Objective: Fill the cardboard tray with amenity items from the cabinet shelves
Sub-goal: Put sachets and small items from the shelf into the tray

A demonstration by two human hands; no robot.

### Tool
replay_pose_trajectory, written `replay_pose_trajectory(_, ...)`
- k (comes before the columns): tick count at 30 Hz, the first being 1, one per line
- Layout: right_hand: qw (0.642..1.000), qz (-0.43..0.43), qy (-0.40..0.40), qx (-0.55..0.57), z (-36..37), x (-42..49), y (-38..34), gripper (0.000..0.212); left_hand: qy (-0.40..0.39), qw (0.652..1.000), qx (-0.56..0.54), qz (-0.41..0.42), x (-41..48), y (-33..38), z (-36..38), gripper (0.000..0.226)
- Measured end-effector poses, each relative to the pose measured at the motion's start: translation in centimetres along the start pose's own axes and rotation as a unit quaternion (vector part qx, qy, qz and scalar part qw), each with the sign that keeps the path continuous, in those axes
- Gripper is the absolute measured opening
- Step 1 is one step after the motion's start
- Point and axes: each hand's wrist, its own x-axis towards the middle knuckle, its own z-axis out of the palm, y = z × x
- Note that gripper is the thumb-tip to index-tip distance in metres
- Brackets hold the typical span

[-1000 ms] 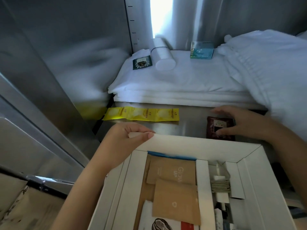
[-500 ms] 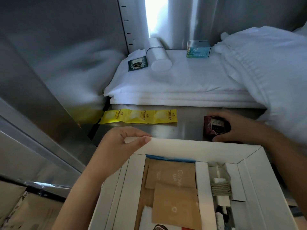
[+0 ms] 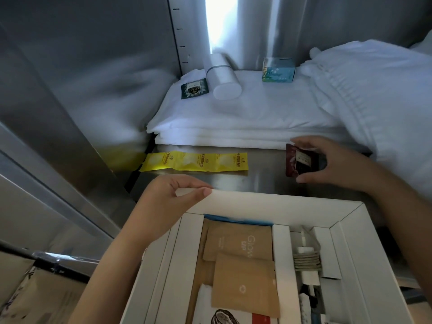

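On the brushed-steel cabinet shelf (image 3: 264, 181), just in front of the stack of folded white towels (image 3: 245, 118), our right hand (image 3: 332, 160) pinches the small dark maroon foil sachet (image 3: 295, 163), thumb below and fingers above. We judge it light, thin and a little slick (foil creases easily), so a pinch across its edges suits it better than a squeeze on its face. Our left hand (image 3: 163, 206) grips the far rim of the white cardboard tray (image 3: 268, 202), thumb and curled fingers clamped on it. The tray sits near us, just short of the shelf, with brown paper packets (image 3: 240, 244) in its middle compartment. A second ago the right hand lay flat over the sachet; now the sachet is tipped up in the pinch. The left hand's grip is unchanged.
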Motion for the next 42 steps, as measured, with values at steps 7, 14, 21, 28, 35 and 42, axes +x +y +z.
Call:
replay_pose_trajectory(7, 0.993, -0.100, 0.017, 0.068, -1.4, -2.6, -6.1, 0.084, 0.003, 1.000, -0.006, -0.002, 0.1, -0.4, 0.0, 0.009)
replay_pose_trajectory(14, 0.974, -0.211, -0.077, -0.030, -0.7, -5.1, -10.6, 0.081, -0.006, 1.000, -0.013, 0.009, 0.1, -0.5, -0.1, 0.011)
replay_pose_trajectory(21, 0.933, -0.285, -0.187, -0.116, 1.8, -6.6, -12.3, 0.080, -0.012, 1.000, -0.007, 0.023, 0.3, -0.4, -0.2, 0.009)
replay_pose_trajectory(28, 0.876, -0.318, -0.281, -0.229, 4.8, -6.1, -12.7, 0.079, -0.007, 0.999, -0.033, 0.016, 0.2, -0.3, 0.0, 0.010)
replay_pose_trajectory(35, 0.843, -0.316, -0.339, -0.274, 6.5, -5.2, -12.9, 0.076, -0.004, 0.999, -0.043, 0.015, 0.1, -0.1, 0.0, 0.007)
replay_pose_trajectory(42, 0.832, -0.314, -0.382, -0.250, 8.6, -4.7, -12.2, 0.074, -0.005, 0.999, -0.038, 0.011, 0.2, -0.2, 0.0, 0.006)
